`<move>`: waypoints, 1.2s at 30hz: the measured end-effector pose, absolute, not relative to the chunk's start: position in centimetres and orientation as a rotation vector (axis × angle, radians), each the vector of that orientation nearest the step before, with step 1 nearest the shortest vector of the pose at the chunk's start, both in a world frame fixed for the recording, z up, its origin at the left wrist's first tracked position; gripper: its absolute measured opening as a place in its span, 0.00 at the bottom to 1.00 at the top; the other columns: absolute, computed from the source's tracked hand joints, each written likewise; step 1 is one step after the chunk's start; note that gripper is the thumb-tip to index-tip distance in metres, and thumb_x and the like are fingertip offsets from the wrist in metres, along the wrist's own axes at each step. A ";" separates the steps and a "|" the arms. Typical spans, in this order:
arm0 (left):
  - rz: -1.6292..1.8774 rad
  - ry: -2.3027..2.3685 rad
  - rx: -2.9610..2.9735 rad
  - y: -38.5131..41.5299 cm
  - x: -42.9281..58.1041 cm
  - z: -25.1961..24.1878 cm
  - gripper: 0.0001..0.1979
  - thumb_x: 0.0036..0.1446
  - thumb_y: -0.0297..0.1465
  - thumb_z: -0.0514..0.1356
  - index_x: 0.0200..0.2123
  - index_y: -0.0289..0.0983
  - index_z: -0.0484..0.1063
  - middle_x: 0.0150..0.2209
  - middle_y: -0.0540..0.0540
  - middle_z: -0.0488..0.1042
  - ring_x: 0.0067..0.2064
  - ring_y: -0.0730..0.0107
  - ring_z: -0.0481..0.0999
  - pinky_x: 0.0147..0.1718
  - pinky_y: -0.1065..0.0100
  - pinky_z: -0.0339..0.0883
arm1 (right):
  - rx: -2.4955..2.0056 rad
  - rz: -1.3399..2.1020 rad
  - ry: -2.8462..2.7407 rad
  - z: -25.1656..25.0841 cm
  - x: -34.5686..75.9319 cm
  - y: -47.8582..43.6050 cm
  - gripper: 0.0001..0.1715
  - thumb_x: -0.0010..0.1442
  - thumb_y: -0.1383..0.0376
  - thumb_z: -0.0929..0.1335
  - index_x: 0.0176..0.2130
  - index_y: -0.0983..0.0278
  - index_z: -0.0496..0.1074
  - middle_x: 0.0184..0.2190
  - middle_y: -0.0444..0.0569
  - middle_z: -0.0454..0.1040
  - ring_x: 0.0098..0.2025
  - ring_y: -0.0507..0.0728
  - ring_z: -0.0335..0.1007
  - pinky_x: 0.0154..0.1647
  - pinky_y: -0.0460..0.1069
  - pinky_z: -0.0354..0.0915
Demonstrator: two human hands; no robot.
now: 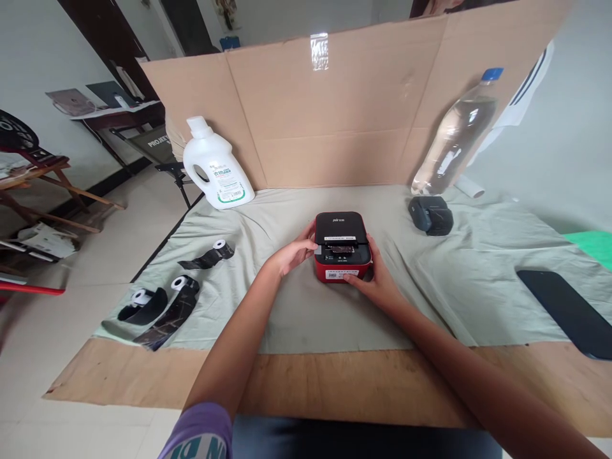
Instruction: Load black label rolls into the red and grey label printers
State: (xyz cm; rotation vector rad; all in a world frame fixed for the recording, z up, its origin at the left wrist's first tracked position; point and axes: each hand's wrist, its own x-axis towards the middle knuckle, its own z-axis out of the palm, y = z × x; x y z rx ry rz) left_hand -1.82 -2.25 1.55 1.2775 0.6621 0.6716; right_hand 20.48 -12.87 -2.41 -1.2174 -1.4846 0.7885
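A small red-and-black label printer point(340, 227) sits in the middle of the cloth, its lid down and a strip of dark paper at its slot. My left hand point(295, 254) holds its left side, with fingers partly hidden behind the casing. On the other side my right hand point(375, 275) grips the right edge, the thumb lying on the front near a white sticker. Off to the left lie three rolls of black paper, one farther back point(213, 256), one long and partly unrolled point(173, 311), and one curled point(143, 307).
A white jug point(217, 166) stands at the back left against the cardboard screen point(329, 108). A large clear bottle point(454, 137) is at the back right, with a dark grey device point(431, 215) before it. A black phone point(567, 309) lies at the right edge.
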 end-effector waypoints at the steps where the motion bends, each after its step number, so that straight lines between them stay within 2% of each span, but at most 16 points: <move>1: 0.674 0.653 1.274 -2.2 -1.9 1.6 0.41 0.50 0.32 0.60 0.69 0.50 0.60 0.67 0.53 0.66 0.68 0.57 0.64 0.68 0.54 0.56 | -1.219 0.784 -1.490 -2.5 20.5 -12.9 0.61 0.55 0.56 0.76 0.73 0.50 0.42 0.72 0.52 0.52 0.71 0.67 0.55 0.68 0.64 0.61; 7: 0.707 0.684 1.265 -1.9 -1.9 1.4 0.41 0.55 0.37 0.62 0.71 0.55 0.52 0.72 0.56 0.54 0.71 0.55 0.59 0.67 0.53 0.56 | -1.289 0.722 -1.528 -3.0 20.8 -12.7 0.63 0.54 0.54 0.76 0.74 0.53 0.40 0.72 0.55 0.53 0.72 0.68 0.52 0.69 0.64 0.58; 11: 0.763 0.722 1.242 -1.6 -1.4 1.0 0.44 0.55 0.36 0.63 0.71 0.60 0.47 0.74 0.59 0.49 0.72 0.56 0.55 0.68 0.51 0.53 | -1.310 0.688 -1.555 -3.2 20.9 -12.6 0.64 0.55 0.52 0.76 0.74 0.54 0.38 0.72 0.56 0.52 0.72 0.68 0.50 0.70 0.63 0.58; 14: 0.819 0.710 1.227 -1.4 -1.1 0.6 0.45 0.55 0.35 0.64 0.71 0.58 0.48 0.74 0.57 0.49 0.73 0.57 0.52 0.69 0.52 0.51 | -1.322 0.677 -1.564 -3.2 20.9 -12.7 0.65 0.55 0.51 0.75 0.75 0.55 0.37 0.71 0.57 0.53 0.72 0.68 0.49 0.71 0.63 0.56; 19: 0.879 0.718 1.235 -1.3 -1.0 0.2 0.41 0.58 0.39 0.64 0.71 0.57 0.51 0.74 0.57 0.49 0.74 0.57 0.49 0.70 0.54 0.48 | -1.339 0.679 -1.574 -3.2 20.7 -12.7 0.64 0.57 0.51 0.75 0.75 0.56 0.35 0.71 0.59 0.54 0.72 0.67 0.50 0.72 0.62 0.53; 25: 0.935 0.729 1.234 -1.8 -0.4 0.9 0.40 0.59 0.43 0.63 0.71 0.53 0.53 0.74 0.55 0.50 0.73 0.55 0.53 0.69 0.54 0.52 | -1.337 0.627 -1.591 -3.5 20.9 -12.6 0.64 0.56 0.52 0.75 0.74 0.54 0.36 0.71 0.57 0.54 0.72 0.67 0.51 0.71 0.63 0.53; 29: 0.966 0.694 1.247 -2.2 -0.1 1.8 0.37 0.60 0.45 0.61 0.71 0.53 0.54 0.73 0.56 0.51 0.72 0.53 0.56 0.67 0.53 0.57 | -1.330 0.639 -1.582 -3.6 21.0 -12.4 0.64 0.55 0.51 0.75 0.74 0.52 0.37 0.70 0.55 0.57 0.70 0.68 0.55 0.69 0.66 0.57; 33: 0.919 0.763 1.321 -2.0 0.1 2.2 0.33 0.61 0.45 0.60 0.68 0.49 0.62 0.71 0.50 0.58 0.72 0.52 0.56 0.68 0.53 0.54 | -1.296 0.621 -1.610 -3.7 21.0 -12.5 0.60 0.57 0.53 0.74 0.74 0.53 0.40 0.69 0.55 0.57 0.69 0.67 0.57 0.68 0.66 0.58; 36: 0.987 0.923 1.439 -1.4 0.4 2.1 0.28 0.60 0.44 0.60 0.63 0.45 0.70 0.67 0.46 0.65 0.69 0.53 0.60 0.67 0.56 0.53 | -1.276 0.632 -1.617 -3.7 21.0 -12.6 0.58 0.58 0.53 0.74 0.74 0.52 0.40 0.69 0.55 0.57 0.68 0.66 0.59 0.67 0.65 0.60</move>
